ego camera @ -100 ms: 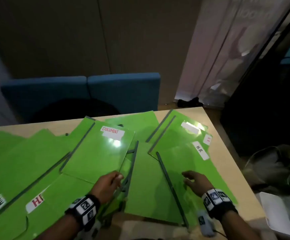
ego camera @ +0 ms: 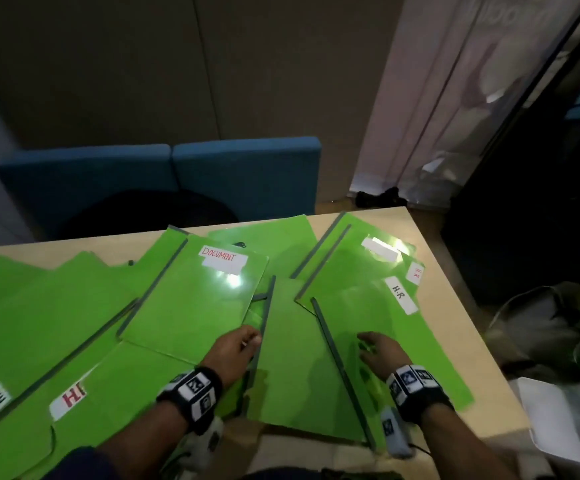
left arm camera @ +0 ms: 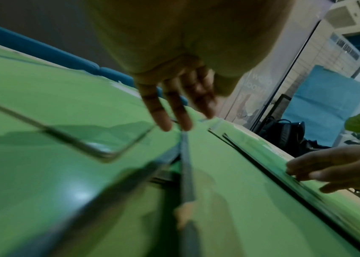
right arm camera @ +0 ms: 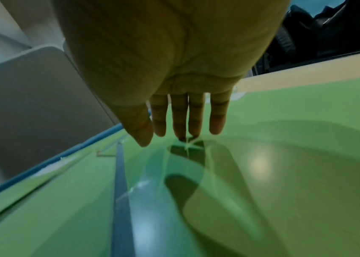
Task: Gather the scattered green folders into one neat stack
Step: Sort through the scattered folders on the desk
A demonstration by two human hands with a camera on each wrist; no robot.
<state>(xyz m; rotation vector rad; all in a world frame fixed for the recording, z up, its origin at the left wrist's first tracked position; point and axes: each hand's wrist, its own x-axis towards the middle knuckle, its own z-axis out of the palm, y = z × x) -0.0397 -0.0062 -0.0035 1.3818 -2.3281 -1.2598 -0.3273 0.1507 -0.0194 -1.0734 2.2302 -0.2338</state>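
Note:
Several green folders lie scattered and overlapping on a pale wooden table. One labelled DOCUMENT lies on top at centre left. My left hand is at its near right corner, and in the left wrist view its straight fingers touch the grey spine of a plain middle folder. My right hand lies flat with spread fingers on the right-hand folder labelled H.R. The right wrist view shows those fingertips pressing its glossy cover. More folders spread out to the left.
Two blue chair backs stand behind the table's far edge. The table's right edge is close to the H.R folder. Beyond it, bags and a white sheet lie on the floor.
My left hand has edged slightly forward and to the right toward the grey spine. The right hand stays flat on the H.R folder.

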